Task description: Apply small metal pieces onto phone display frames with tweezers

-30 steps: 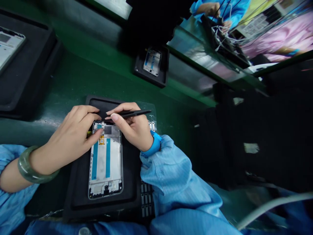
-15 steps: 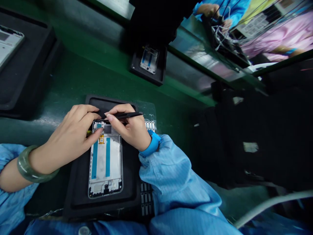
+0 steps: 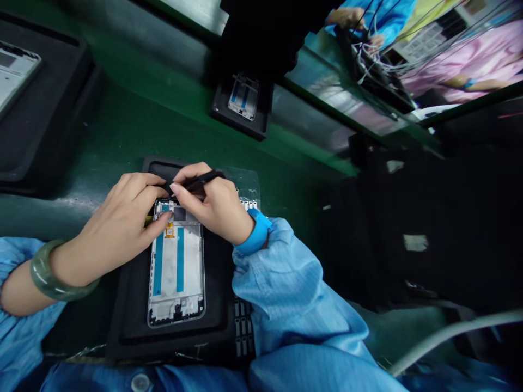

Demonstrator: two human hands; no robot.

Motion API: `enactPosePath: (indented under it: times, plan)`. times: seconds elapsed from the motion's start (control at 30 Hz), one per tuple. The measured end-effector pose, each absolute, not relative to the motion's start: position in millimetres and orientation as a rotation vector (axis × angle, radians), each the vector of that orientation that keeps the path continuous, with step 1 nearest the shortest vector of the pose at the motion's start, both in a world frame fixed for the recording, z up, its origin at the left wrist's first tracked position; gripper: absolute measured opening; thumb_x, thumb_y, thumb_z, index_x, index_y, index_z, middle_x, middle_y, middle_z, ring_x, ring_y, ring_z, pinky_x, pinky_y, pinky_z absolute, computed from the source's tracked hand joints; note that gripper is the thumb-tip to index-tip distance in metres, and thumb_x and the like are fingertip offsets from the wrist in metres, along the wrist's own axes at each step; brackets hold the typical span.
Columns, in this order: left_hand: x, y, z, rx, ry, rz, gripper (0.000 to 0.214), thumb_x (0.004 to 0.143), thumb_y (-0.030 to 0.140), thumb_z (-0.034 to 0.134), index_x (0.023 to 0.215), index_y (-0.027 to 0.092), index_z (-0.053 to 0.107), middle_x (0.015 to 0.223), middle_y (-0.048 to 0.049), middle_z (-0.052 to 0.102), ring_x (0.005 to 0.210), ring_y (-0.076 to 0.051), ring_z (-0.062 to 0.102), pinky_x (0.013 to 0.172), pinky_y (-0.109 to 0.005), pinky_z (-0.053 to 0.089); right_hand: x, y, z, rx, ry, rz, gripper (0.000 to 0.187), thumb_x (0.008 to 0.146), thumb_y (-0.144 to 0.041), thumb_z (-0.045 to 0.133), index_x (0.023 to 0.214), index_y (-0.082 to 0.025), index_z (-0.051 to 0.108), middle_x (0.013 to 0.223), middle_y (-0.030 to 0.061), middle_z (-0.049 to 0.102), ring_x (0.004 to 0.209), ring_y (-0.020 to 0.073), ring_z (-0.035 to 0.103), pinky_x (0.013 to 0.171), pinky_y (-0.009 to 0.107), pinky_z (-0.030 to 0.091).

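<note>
One phone frame [image 3: 190, 261] is partly covered at its upper end by the left hand [image 3: 126, 220] and the right hand [image 3: 212, 204]. A slim black tool [image 3: 204, 179] is pinched between the right thumb and fingers; its working tip is masked by them, so what is touched by it cannot be made out. The left thumb is laid on the frame's upper left part, with the fingers bent beyond the top edge; whether the frame is gripped or merely steadied cannot be told. A yellow scrap [image 3: 149, 220] is mostly concealed behind that thumb.

The frame is held within a black tray [image 3: 218, 283], lying flat with its blue strips upward. A second frame [image 3: 245, 98] is contained in a smaller-looking far tray [image 3: 261, 122] (its upper part is lost in shadow). At the left, another frame [image 3: 16, 71] is borne by a black tray stack [image 3: 53, 92], both cut off by the picture's side.

The near tray's right rim is bordered by a sheet of small parts [image 3: 244, 332], partly hidden under the right sleeve [image 3: 281, 272]. Green worktop [image 3: 122, 120] is seen between the three trays, and its far side is bounded by a low wall.
</note>
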State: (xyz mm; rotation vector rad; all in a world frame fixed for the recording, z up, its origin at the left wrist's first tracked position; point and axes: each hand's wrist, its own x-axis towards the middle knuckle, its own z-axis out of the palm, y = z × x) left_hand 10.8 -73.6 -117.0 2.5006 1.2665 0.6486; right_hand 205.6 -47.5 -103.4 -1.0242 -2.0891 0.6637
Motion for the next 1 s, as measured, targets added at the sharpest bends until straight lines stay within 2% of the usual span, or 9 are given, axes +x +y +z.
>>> enactPosePath:
  times: [0.13,0.43,0.63,0.77,0.87,1.0]
  plan:
    - [9.5,-72.7,-117.1,2.508,1.271,0.667,0.026,0.094,0.03,0.051,0.108,0.009,0.06,0.116,-0.0176,0.059,0.111,-0.033,0.054,0.092,-0.049,0.05,202.0,-37.4,-103.0,-0.949,-2.142,0.633,0.008,0.096,-0.027,0.056,0.098,-0.019,0.057,0.089,-0.0009,0.065,0.076,0.0107,0.062,0.071,0.023,0.051]
    - [6.2,-72.1,-119.4,2.488,1.289,0.664,0.03,0.094,0.037,0.052,0.106,0.012,0.061,0.119,-0.0173,0.06,0.114,-0.034,0.055,0.095,-0.05,0.049,213.8,-42.7,-112.7,-0.956,-1.918,0.759,0.009,0.095,-0.026,0.058,0.096,-0.018,0.058,0.091,0.0008,0.065,0.08,0.0108,0.065,0.07,0.022,0.053]
    - [7.8,-73.3,-116.5,2.458,1.307,0.668,0.027,0.096,0.035,0.048,0.106,0.013,0.061,0.117,-0.0157,0.06,0.113,-0.033,0.055,0.094,-0.05,0.049,210.0,-43.8,-112.5,-0.915,-1.939,0.723,0.007,0.094,-0.023,0.059,0.096,-0.017,0.058,0.091,0.0008,0.066,0.074,0.0092,0.065,0.066,0.02,0.054]
    - [8.0,-72.5,-116.1,2.474,1.306,0.655,0.025,0.095,0.032,0.049,0.105,0.013,0.062,0.118,-0.0166,0.06,0.114,-0.033,0.055,0.095,-0.05,0.049,207.3,-46.0,-111.5,-0.879,-2.035,0.547,0.004,0.094,-0.02,0.056,0.094,-0.017,0.059,0.092,0.0018,0.068,0.082,0.0114,0.067,0.075,0.022,0.054]
    - [7.8,-72.2,-116.0,2.492,1.304,0.639,0.026,0.095,0.03,0.049,0.105,0.01,0.062,0.118,-0.0174,0.06,0.114,-0.033,0.055,0.096,-0.051,0.049,207.3,-48.2,-112.7,-0.86,-2.103,0.454,0.009,0.096,-0.021,0.052,0.093,-0.019,0.06,0.093,0.0023,0.069,0.089,0.0132,0.067,0.082,0.024,0.054]
    - [7.5,-72.8,-115.7,2.469,1.305,0.657,0.026,0.095,0.032,0.049,0.105,0.012,0.062,0.118,-0.0163,0.061,0.113,-0.032,0.056,0.095,-0.05,0.049,211.8,-49.7,-114.4,-0.955,-1.992,0.562,0.013,0.097,-0.03,0.056,0.093,-0.019,0.062,0.09,0.0011,0.068,0.077,0.0113,0.066,0.071,0.023,0.054]
